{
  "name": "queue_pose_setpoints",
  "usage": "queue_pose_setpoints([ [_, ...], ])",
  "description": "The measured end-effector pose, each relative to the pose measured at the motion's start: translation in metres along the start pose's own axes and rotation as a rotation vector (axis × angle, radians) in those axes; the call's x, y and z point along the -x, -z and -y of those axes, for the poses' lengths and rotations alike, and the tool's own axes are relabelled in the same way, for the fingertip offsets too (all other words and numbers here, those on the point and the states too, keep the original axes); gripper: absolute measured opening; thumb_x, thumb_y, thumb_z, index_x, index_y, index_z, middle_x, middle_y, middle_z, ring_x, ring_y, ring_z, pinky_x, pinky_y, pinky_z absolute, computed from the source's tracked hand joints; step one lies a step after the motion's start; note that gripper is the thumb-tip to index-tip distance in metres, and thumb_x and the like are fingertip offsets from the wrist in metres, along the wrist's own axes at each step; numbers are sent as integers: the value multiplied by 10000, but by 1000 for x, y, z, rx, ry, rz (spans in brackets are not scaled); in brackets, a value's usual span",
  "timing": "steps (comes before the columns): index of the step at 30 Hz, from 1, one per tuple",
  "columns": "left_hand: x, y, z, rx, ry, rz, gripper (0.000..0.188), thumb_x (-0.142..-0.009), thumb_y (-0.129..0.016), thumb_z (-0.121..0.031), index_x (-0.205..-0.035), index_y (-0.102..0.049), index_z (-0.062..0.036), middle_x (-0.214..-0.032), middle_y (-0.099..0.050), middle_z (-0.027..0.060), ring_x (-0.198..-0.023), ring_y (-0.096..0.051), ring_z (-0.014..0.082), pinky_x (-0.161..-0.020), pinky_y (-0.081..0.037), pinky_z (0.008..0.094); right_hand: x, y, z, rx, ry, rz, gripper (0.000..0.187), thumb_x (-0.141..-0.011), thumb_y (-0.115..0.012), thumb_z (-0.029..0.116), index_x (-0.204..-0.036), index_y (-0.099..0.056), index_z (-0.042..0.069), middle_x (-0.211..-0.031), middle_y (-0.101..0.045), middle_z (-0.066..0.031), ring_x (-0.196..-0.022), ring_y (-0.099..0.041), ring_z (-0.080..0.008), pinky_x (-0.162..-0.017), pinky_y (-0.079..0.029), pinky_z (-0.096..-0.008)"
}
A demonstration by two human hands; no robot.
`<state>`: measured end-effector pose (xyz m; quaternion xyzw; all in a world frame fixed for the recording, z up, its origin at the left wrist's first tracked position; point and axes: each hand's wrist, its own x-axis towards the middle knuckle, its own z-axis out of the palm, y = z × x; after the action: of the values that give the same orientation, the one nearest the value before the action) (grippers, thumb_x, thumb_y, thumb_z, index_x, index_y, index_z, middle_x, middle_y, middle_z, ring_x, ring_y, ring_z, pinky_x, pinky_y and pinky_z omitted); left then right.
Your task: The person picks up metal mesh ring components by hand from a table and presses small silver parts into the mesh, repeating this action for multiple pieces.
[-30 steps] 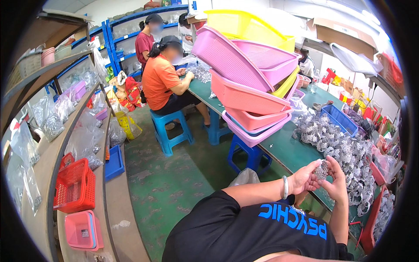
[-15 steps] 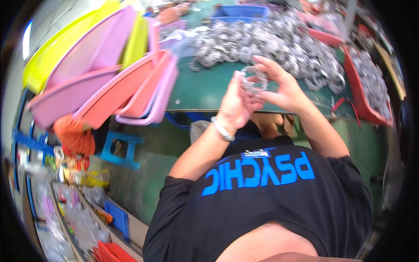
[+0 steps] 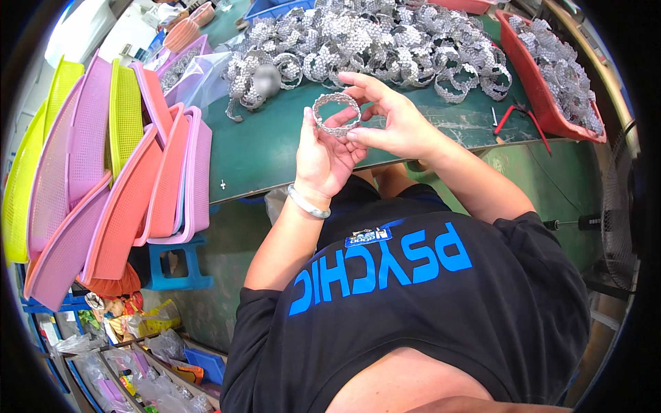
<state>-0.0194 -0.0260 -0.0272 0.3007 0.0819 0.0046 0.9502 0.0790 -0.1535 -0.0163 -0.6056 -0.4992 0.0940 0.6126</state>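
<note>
A: Item one, the piece in hand?
B: One silver-grey openwork ring (image 3: pixel 339 131), its opening toward the viewer, held in the air over the green table (image 3: pixel 255 151), in from the near edge.
A: State of the grip?
B: Right hand (image 3: pixel 396 124): thumb and fingers closed on the ring's lower right side. Left hand (image 3: pixel 323 162): palm turned up, thumb at the ring's left side; whether it pinches or only steadies, cannot tell.
A: Loose stock?
B: One large pile (image 3: pixel 372 41) of similar grey bands, many curled into loops, spread toward the table's far edge. One red bin (image 3: pixel 530 86) at the right edge, filled with more of the kind.
A: Tools and sundries?
B: One red-handled tool (image 3: pixel 505 121), likely pliers, lying unheld beside the bin. One small cross-shaped piece (image 3: pixel 222 184) by the near edge, toward the left. One stack of coloured baskets (image 3: pixel 134 186), far left.
A: Tally, done against left?
B: One ring lifted apart, its loop seemingly complete. By judgement, much remains: the pile is large. Whether the bin's pieces are finished or waiting, the view does not settle.
</note>
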Motion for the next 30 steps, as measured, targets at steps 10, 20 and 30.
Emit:
queue_pose_setpoints([
  [10,-11,14,-4,87,72,-36,690,-875,-233,-591,-1047,-580,-19,-999,-597,101,-812,-570,180,-715,-458,322,-6,-13,-10,-64,-47,36,707,-697,-678,34,-1315,-338,82,-1121,-502,-101,-1001,-507,-143,-823,-419,-289],
  [20,-10,28,-11,31,71,40,621,-882,-293,-562,-1119,-509,-30,-914,-611,85,-770,-573,179,-694,-460,306,-11,-12,-24,-222,-157,10,681,-712,-695,55,-1297,-346,52,-1095,-532,-90,-934,-540,-127,-769,-424,-260],
  [30,0,25,-14,111,10,10,302,-929,-408,-295,-1044,-534,-46,-830,-601,64,-708,-558,154,-642,-457,295,-13,-9,-26,-437,-284,52,654,-740,-668,47,-1296,-326,22,-1049,-549,-92,-1014,-512,-145,-895,-413,-299],
])
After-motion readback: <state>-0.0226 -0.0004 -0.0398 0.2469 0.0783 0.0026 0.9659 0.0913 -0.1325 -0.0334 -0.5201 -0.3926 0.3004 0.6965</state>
